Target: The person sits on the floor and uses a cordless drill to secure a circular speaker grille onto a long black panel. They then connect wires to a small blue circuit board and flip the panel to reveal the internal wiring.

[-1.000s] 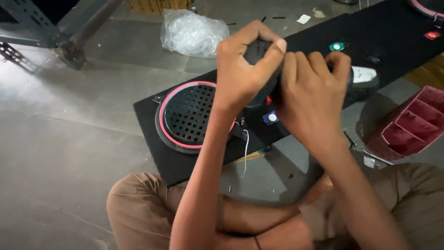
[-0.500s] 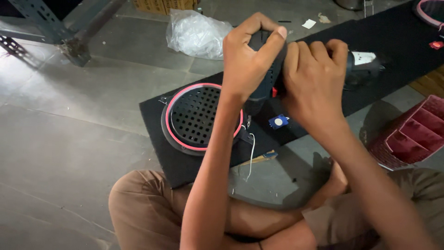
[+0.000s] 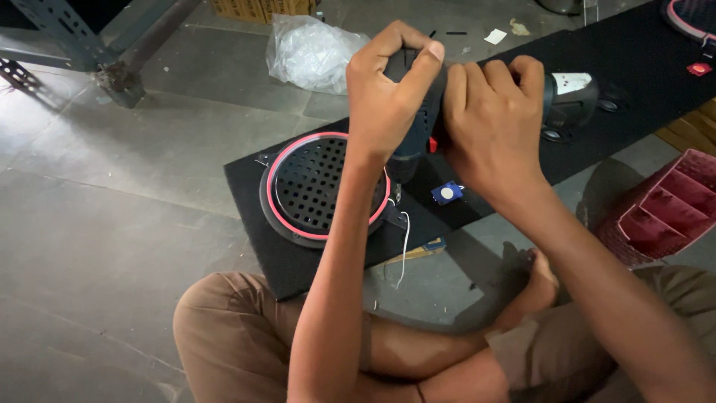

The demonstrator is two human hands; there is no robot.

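Both the left hand [image 3: 391, 89] and right hand [image 3: 496, 123] clamp a power drill [image 3: 567, 97] over the round speaker grille [image 3: 317, 186]; fastening appears underway, unfinished.

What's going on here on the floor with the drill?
A person sits cross-legged on the floor, both hands on a power drill. The left hand grips its top, the right hand its body. The drill points down at the edge of a round black grille with a pink ring, lying on a black mat.
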